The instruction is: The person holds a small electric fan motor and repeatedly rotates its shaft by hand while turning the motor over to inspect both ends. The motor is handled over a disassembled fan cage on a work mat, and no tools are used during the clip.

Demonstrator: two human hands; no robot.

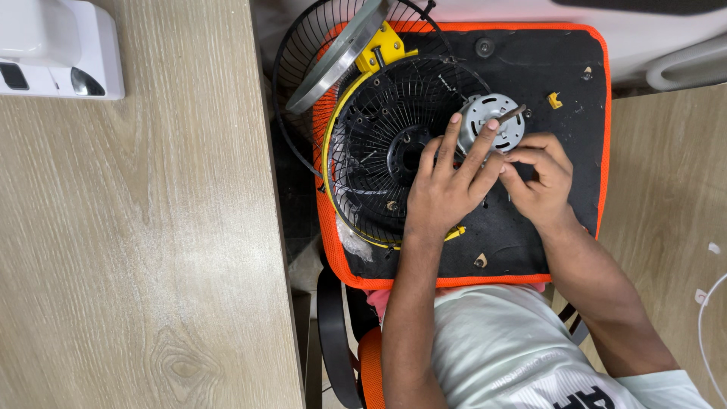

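A silver round fan motor (496, 115) with a short shaft lies on a black mat with an orange border (530, 68). My left hand (447, 185) rests over a black wire fan guard (382, 144), with its fingertips touching the motor's near edge. My right hand (539, 178) is beside the motor, thumb and fingers pinched together on something too small to identify. A second wire guard with a grey rim and a yellow part (386, 45) leans at the mat's far left.
A pale wooden table (136, 227) fills the left side, with a white device (57, 47) at its far corner. Small loose parts, among them a yellow clip (555, 99), lie on the mat. Wooden floor (666, 189) lies to the right.
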